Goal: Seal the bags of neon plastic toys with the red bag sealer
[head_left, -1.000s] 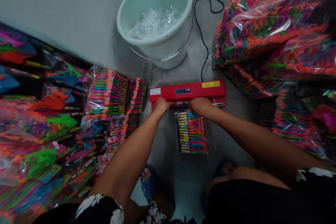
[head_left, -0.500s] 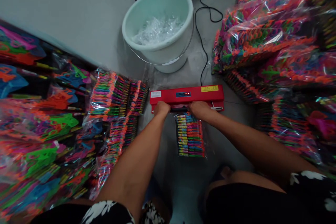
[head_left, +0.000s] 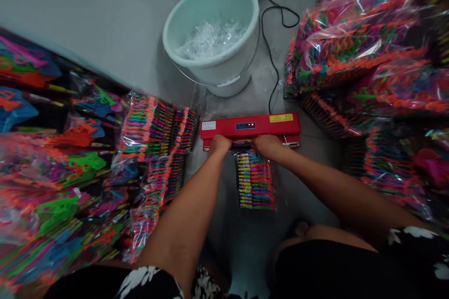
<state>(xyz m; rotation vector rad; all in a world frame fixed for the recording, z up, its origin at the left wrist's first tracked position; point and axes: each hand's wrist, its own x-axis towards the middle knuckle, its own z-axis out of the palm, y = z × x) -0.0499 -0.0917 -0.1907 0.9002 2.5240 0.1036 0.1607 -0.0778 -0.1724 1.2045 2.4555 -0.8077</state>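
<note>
Far left, bright packs (head_left: 150, 126) lie heaped; next, the bucket (head_left: 224, 73) holds crumpled clear plastic (head_left: 213, 39). Left hand (head_left: 220, 144) down on the red machine (head_left: 228, 127), at its front edge! Between the hands, the pen pack (head_left: 254, 182) lies flat, top end against that edge. Right hand (head_left: 268, 145) presses there too; can't tell whether either pinches anything. Cord (head_left: 274, 70) behind, glossy bags (head_left: 358, 56) piled far right.

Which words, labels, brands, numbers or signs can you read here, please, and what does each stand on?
No text can be read.
White label, left end of the red bag sealer: too small.
Yellow label, right end: too small.
Dark panel with red lights: too small.
Bagged sticks: any print too blurred.
</note>
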